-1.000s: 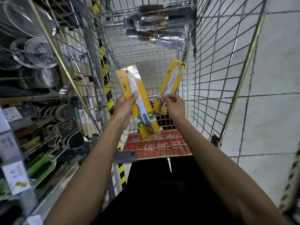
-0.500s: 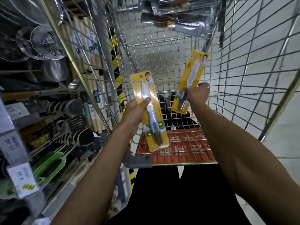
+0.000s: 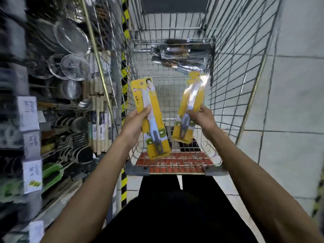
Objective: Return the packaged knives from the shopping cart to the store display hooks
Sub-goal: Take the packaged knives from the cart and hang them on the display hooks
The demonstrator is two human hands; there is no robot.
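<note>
The right hand has come down since half a second ago, so its pack now hangs about level with the left one, and the head has tipped up, showing more of the cart's far end.

The wire cart fills the middle of the view, on a tiled floor. Shelves of kitchenware stand just to its left, with round mesh strainers hanging near the top. A red panel lies at the cart's near end. At the far end a heap of clear-wrapped knives rests inside the basket.

Two yellow knife packs are held up above the near end, apart from each other. The left pack stands nearly upright, handle down; the left hand grips its left edge, thumb across the front. The right pack leans top to the right and glares with light; the right hand pinches its lower half, fingers curled round it.
</note>
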